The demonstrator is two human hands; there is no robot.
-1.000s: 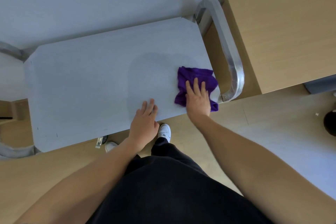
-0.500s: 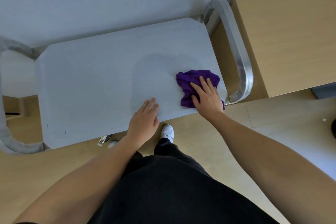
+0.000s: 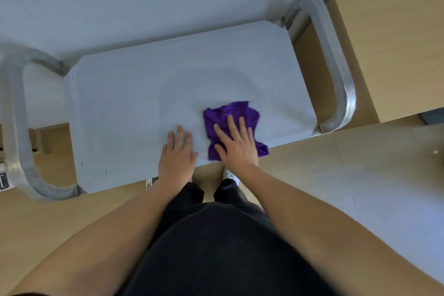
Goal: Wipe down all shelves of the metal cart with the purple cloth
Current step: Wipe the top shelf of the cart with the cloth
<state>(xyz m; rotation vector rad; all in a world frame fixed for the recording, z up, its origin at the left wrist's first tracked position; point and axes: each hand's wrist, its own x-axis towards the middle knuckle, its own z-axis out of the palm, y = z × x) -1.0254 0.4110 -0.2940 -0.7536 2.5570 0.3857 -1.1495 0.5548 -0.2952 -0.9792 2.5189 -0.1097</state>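
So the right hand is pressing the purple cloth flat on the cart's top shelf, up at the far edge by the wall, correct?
Not quite. In the head view the purple cloth lies at the near edge of the top shelf, on the person's side, not by the wall. The right hand does press it flat there.

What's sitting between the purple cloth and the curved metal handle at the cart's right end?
Nothing sits there: the head view shows only bare shelf top from the purple cloth to the handle and its open loop.
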